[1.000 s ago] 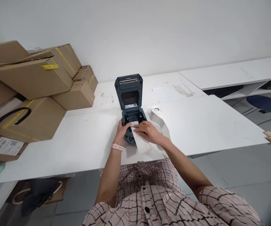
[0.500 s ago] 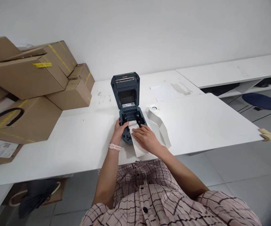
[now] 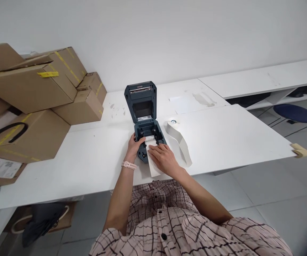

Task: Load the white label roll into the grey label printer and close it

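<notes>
A dark blue-grey label printer (image 3: 140,103) stands on the white table with its lid raised. White label paper (image 3: 154,169) runs out of its front and hangs down toward the table's near edge. My left hand (image 3: 133,146) grips the printer's left side, the thumb over the rim by the paper and the fingers outside, mostly hidden. With fingers stretched out, my right hand (image 3: 164,158) lies on the paper strip at the printer's front right. Beside the printer on the right, a loose curled strip of white paper (image 3: 181,140) rests on the table.
Cardboard boxes (image 3: 30,89) with yellow tape are piled at the left on the table (image 3: 236,142). A small round piece (image 3: 173,121) lies behind the paper curl. A beige corner guard (image 3: 300,150) covers the table's right corner. Further right is a blue stool (image 3: 294,113).
My right hand has slid slightly down along the paper strip. My left hand keeps its hold on the printer; the whole view has shifted a little.
</notes>
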`<action>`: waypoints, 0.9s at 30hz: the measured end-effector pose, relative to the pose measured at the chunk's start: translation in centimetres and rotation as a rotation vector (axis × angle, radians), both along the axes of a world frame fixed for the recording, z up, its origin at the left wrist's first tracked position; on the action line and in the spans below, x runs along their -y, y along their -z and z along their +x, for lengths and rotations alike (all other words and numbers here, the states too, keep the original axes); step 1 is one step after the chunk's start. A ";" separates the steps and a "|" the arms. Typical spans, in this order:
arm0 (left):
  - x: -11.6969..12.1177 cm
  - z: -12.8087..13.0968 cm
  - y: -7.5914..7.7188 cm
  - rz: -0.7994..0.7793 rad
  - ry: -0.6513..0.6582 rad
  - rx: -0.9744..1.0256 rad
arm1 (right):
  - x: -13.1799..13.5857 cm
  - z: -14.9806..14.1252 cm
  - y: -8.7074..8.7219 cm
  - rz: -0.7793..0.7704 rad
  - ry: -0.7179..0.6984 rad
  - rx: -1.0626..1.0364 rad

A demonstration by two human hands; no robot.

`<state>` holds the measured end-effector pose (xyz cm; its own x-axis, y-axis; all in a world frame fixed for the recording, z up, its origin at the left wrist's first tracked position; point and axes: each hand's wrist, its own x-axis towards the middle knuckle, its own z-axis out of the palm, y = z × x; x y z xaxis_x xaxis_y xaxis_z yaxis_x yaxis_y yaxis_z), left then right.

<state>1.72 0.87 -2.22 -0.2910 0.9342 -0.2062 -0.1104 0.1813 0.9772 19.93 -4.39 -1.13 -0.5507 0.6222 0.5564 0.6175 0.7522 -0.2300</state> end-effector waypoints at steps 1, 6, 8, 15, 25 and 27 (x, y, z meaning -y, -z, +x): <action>-0.1 0.0 0.0 0.000 -0.004 0.001 | 0.1 -0.1 0.0 -0.027 -0.007 0.000; 0.0 0.0 -0.1 -0.015 -0.004 -0.009 | 0.6 0.0 0.2 -0.149 -0.022 -0.011; 1.2 0.3 -0.1 -0.023 -0.032 -0.038 | 0.6 0.8 -0.2 -0.182 -0.055 -0.003; 10.1 3.0 0.7 -0.033 0.040 -0.061 | -10.2 3.0 -9.8 -0.250 -0.103 -0.508; 12.1 1.9 0.6 0.000 0.021 -0.034 | -21.4 -2.5 -14.2 -0.589 -0.198 -0.806; 11.6 1.4 0.8 -0.004 -0.022 -0.001 | -17.2 -1.5 -13.0 -0.504 -0.197 -0.837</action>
<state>3.09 -10.70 -2.97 -0.3118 0.9268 -0.2094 -0.1137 0.1824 0.9766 18.45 12.76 11.87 -0.2205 0.8323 0.5086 -0.0156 0.5183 -0.8550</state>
